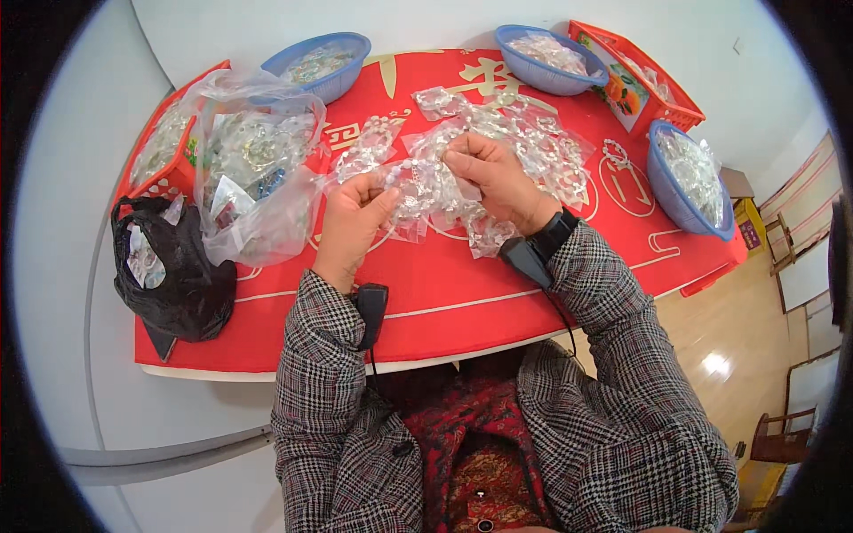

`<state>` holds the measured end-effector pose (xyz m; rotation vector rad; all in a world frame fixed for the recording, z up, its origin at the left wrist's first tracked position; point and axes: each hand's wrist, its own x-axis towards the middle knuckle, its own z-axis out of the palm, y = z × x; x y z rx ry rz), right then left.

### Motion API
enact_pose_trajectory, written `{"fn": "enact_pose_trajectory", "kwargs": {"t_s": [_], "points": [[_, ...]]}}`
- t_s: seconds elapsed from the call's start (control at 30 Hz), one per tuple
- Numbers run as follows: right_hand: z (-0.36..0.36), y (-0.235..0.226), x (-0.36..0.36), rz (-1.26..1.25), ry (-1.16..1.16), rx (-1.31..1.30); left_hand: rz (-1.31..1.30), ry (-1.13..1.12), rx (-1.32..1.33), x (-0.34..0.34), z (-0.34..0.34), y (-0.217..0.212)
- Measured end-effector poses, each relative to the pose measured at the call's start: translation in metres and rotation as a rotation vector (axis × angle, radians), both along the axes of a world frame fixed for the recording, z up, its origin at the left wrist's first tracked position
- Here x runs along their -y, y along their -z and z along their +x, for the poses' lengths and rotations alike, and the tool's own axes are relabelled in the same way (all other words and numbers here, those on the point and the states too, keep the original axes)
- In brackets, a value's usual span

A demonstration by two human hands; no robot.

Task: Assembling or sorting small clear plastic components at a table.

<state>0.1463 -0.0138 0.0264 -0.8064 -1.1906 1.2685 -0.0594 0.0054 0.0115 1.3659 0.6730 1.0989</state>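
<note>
Between my two hands is a small clear plastic bag (416,188) with pale beads or jewellery in it. My left hand (354,220) is closed, thumb and fingers pinching the bag's left edge. On the other side, my right hand (499,180) pinches the bag's upper right part between thumb and forefinger. Under and beyond my hands lies a spread of similar clear packets (538,147) with silvery, whitish pieces that look like bead bracelets. Another packet (369,147) lies just beyond my left hand. The exact contents of the held bag are blurred by shiny plastic.
A red cloth (426,311) covers the table. To the left stand a large clear bag (253,169) of packets, a black plastic bag (182,284) and a red basket (164,160). Blue basins (333,80), (551,67), (689,182) and another red basket (635,84) line the far and right edges.
</note>
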Motion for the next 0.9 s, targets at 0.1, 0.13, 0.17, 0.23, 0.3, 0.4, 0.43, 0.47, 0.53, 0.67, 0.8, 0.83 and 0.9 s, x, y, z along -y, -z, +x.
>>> {"fn": "enact_pose_trajectory", "kwargs": {"t_s": [0.1, 0.13, 0.17, 0.23, 0.3, 0.4, 0.43, 0.47, 0.53, 0.67, 0.8, 0.83, 0.9], "points": [[0.003, -0.006, 0.004, -0.089, -0.06, -0.049, -0.021, 0.082, -0.013, 0.002, -0.001, -0.005], [0.003, -0.009, 0.007, -0.114, -0.081, -0.011, -0.021, 0.083, -0.014, 0.003, -0.001, -0.005], [0.003, -0.011, 0.009, -0.138, -0.102, 0.026, -0.022, 0.087, -0.018, 0.003, -0.001, -0.004], [0.005, -0.009, 0.009, -0.16, -0.122, 0.06, -0.024, 0.096, -0.026, 0.002, -0.002, -0.003], [0.009, 0.0, 0.001, -0.147, -0.103, 0.137, -0.024, 0.098, -0.006, 0.001, -0.001, -0.001], [0.011, 0.005, -0.002, -0.122, -0.071, 0.161, -0.03, 0.102, 0.038, 0.005, 0.004, -0.008], [0.011, 0.006, -0.003, -0.101, -0.052, 0.148, -0.041, 0.088, 0.03, 0.008, 0.007, -0.009], [0.011, 0.007, -0.004, -0.081, -0.032, 0.135, -0.052, 0.074, 0.022, 0.011, 0.011, -0.011], [0.009, 0.007, -0.003, -0.065, -0.012, 0.15, -0.062, 0.059, 0.013, 0.012, 0.01, -0.012], [0.003, 0.007, -0.002, 0.067, 0.091, 0.295, -0.019, 0.112, -0.057, 0.003, 0.001, -0.002], [-0.005, 0.006, 0.005, 0.36, 0.278, 0.593, -0.015, 0.037, -0.076, 0.001, 0.003, 0.001], [-0.005, 0.004, 0.009, 0.449, 0.339, 0.666, 0.013, -0.017, -0.167, 0.002, 0.0, 0.001], [-0.003, 0.003, 0.009, 0.47, 0.421, 0.741, 0.093, -0.083, -0.324, -0.003, 0.006, 0.002]]}}
